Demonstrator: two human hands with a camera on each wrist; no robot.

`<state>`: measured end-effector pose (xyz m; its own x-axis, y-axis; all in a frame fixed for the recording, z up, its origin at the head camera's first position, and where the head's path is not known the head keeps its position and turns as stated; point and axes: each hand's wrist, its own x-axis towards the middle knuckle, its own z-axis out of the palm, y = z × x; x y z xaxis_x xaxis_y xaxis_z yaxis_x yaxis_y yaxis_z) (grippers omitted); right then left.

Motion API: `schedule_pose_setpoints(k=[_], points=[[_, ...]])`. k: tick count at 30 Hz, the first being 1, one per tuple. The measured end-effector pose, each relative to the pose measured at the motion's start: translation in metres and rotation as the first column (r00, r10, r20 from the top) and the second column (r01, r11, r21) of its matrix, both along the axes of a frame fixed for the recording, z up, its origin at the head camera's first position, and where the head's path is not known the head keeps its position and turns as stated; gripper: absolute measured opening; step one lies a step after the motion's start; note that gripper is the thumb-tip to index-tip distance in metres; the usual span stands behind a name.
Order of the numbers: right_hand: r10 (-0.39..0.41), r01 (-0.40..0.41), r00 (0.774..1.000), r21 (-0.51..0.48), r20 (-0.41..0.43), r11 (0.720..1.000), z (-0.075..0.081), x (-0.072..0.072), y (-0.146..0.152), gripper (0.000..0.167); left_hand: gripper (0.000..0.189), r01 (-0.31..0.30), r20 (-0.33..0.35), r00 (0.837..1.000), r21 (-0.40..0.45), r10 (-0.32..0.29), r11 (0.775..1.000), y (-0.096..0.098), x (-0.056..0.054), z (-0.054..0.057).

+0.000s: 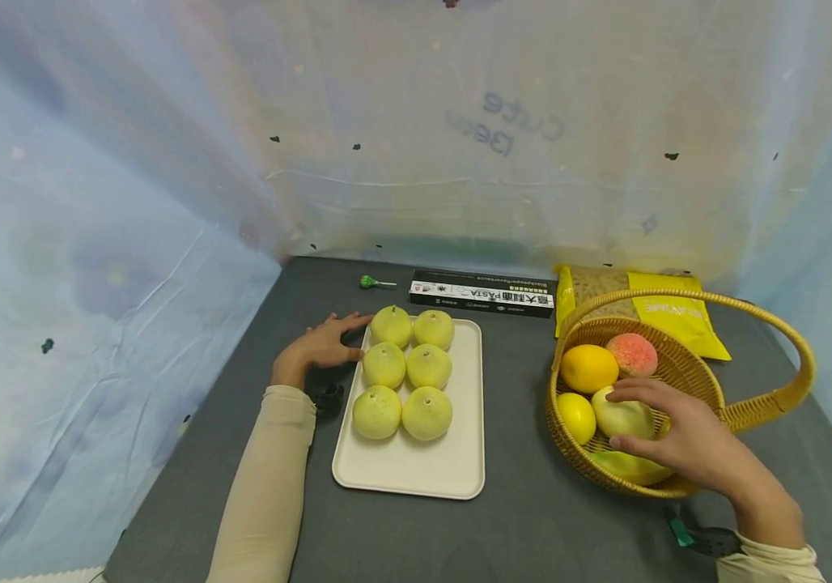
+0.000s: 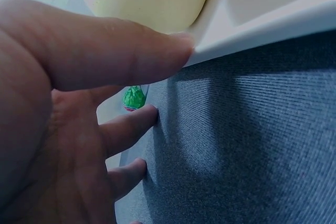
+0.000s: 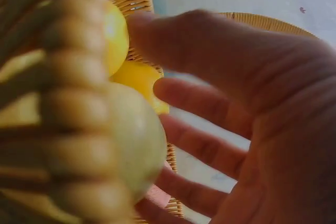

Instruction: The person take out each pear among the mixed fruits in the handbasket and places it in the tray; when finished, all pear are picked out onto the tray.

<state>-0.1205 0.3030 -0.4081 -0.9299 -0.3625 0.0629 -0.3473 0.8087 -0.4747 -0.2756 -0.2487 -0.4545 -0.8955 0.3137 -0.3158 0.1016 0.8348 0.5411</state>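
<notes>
Several round, pale yellow-green fruits (image 1: pixel 428 367) with short stems stand in two columns on a white rectangular tray (image 1: pixel 434 478). My left hand (image 1: pixel 324 342) is at the tray's left edge, fingers spread over the table and thumb at the rim. On the right, my right hand (image 1: pixel 685 429) reaches into a wicker basket (image 1: pixel 562 441), its parted fingers and thumb about a pale greenish round fruit (image 1: pixel 623 417). Whether they touch it is unclear. Beside that fruit lie an orange-yellow fruit (image 1: pixel 588 368), a yellow fruit (image 1: pixel 576 418), a pink peach (image 1: pixel 632 355) and a partly hidden yellow-green fruit (image 1: pixel 627 467).
A black-and-white pasta box (image 1: pixel 481 293) lies behind the tray, with a green-wrapped lollipop (image 1: pixel 368 282) to its left. Behind the basket is a yellow bag (image 1: pixel 667 316). The basket's tall handle (image 1: pixel 787 348) arches over its right side. Printed curtains surround the grey table (image 1: pixel 518 518).
</notes>
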Motion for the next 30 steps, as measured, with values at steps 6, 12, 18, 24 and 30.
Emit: schedule_pose_setpoints(k=[6, 12, 18, 24, 30], points=[[0.023, -0.025, 0.999, 0.046, 0.049, 0.999, -0.011, -0.0034, 0.0013, 0.078, 0.078, -0.002, 0.008, 1.0, 0.005, 0.002, 1.0, 0.0011, 0.0022, 0.0027], [-0.047, 0.044, 0.998, 0.075, 0.043, 0.996, -0.011, -0.0071, -0.001, 0.076, 0.077, -0.004, 0.005, 1.0, 0.006, 0.004, 1.0, 0.0002, 0.0021, 0.0023], [-0.143, 0.134, 0.982, 0.085, 0.121, 0.987, -0.0038, -0.0059, -0.0026, 0.07, 0.077, -0.003, 0.008, 1.0, 0.002, 0.003, 1.0, -0.0001, 0.0021, 0.0007], [-0.123, 0.116, 0.989, 0.084, 0.081, 0.99, -0.0069, -0.0048, -0.0035, 0.076, 0.078, -0.004, 0.009, 1.0, 0.007, 0.004, 1.0, 0.0, 0.0023, 0.0009], [-0.128, 0.123, 0.99, 0.08, 0.055, 0.989, -0.0095, -0.0035, -0.0034, 0.076, 0.078, -0.003, 0.009, 1.0, 0.0, 0.003, 1.0, 0.0001, 0.0016, 0.0001]])
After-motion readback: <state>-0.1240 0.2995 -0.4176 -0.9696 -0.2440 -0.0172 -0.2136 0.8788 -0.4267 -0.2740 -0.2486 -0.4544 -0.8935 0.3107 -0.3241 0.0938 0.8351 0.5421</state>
